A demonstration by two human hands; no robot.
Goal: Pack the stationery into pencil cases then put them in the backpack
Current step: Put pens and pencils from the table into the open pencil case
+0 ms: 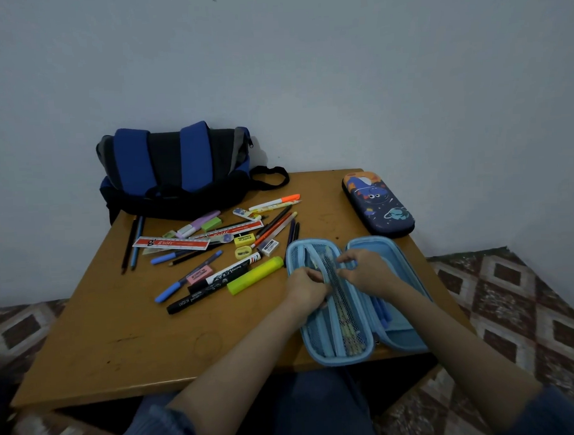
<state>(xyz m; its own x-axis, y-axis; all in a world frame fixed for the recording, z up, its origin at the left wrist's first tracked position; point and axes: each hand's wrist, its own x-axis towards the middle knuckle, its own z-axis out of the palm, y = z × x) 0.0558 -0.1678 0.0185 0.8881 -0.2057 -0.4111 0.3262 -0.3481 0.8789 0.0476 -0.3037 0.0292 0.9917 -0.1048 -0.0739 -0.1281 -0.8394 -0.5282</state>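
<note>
A light blue pencil case (pixel 321 354) lies open at the table's near right edge. Pencils show behind its mesh flap, and blue pens lie in its right half. My left hand (pixel 306 285) and my right hand (pixel 363 270) both pinch the mesh flap (pixel 340 294) in the middle of the case. Loose stationery is spread to the left: a yellow highlighter (pixel 253 275), black markers (pixel 210 291), red rulers (pixel 171 243), pens, pencils and erasers. A blue and black backpack (pixel 175 171) stands at the back left against the wall.
A dark blue space-print pencil case (pixel 379 205) lies shut at the back right of the wooden table (pixel 120 339). A patterned carpet (pixel 512 289) surrounds the table. My knees sit under the front edge.
</note>
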